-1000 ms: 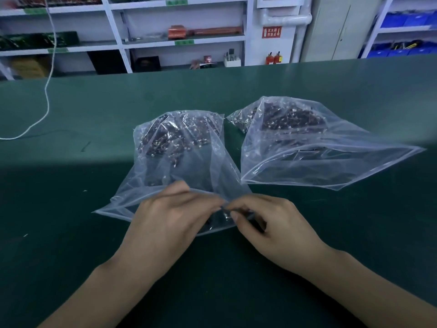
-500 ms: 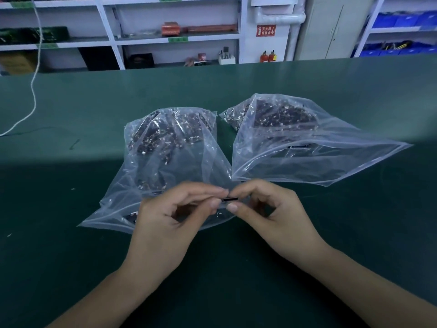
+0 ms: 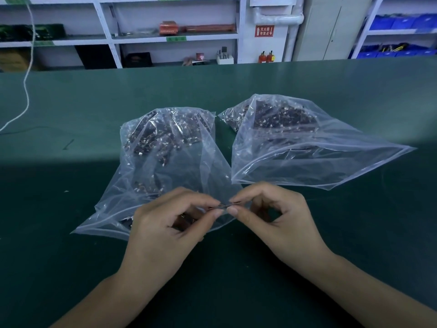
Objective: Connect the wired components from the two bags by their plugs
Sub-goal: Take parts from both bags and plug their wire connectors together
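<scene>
Two clear plastic bags lie on the green table, each holding several small dark wired components with white plugs. The left bag (image 3: 165, 162) has its open mouth toward me; the right bag (image 3: 307, 147) lies beside it, mouth also open. My left hand (image 3: 170, 228) and my right hand (image 3: 276, 218) meet above the left bag's mouth. Between thumb and forefinger of both hands I pinch a small thin dark wired piece (image 3: 224, 205), one end in each hand. Another dark component shows under my left palm; whether I hold it is unclear.
A white cord (image 3: 27, 91) hangs down onto the green table (image 3: 354, 233) at the far left. White shelving (image 3: 165, 39) with boxes and blue bins (image 3: 402, 22) stands behind the table's far edge.
Both hands rose slightly from the left bag's mouth and came together at the fingertips; a thin dark piece is now stretched between them. The bags stayed put.
</scene>
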A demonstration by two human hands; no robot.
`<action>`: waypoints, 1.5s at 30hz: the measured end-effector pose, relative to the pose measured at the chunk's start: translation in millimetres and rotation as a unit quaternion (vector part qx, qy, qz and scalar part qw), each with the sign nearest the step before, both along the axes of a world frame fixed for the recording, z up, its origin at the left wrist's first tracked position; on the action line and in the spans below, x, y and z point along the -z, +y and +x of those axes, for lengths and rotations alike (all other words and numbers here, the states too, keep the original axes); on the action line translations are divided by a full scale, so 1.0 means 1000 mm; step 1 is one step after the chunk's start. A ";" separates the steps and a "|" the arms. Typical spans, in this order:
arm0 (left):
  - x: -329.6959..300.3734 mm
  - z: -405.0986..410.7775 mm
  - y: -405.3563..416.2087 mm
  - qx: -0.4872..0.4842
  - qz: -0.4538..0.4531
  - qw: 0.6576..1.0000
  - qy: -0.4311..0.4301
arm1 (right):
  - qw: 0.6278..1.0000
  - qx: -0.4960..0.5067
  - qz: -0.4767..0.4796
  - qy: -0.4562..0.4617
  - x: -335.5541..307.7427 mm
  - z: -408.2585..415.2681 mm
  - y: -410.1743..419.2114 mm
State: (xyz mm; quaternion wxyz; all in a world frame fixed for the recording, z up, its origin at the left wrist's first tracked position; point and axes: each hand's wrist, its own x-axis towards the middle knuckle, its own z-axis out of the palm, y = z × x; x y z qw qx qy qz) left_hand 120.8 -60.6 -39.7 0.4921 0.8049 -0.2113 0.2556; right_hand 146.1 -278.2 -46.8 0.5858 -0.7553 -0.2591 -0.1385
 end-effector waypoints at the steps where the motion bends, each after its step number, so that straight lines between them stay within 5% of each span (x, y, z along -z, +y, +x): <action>1: 0.000 0.000 0.000 0.002 0.001 1.000 0.001 | 1.000 0.001 0.000 -0.005 0.000 0.000 0.000; 30: 0.000 0.000 0.001 0.010 0.003 1.000 -0.001 | 0.998 0.005 -0.049 -0.041 0.002 0.001 0.000; 45: -0.007 0.000 0.006 -0.043 0.133 0.987 -0.079 | 0.997 -0.008 -0.057 -0.052 -0.004 0.008 -0.014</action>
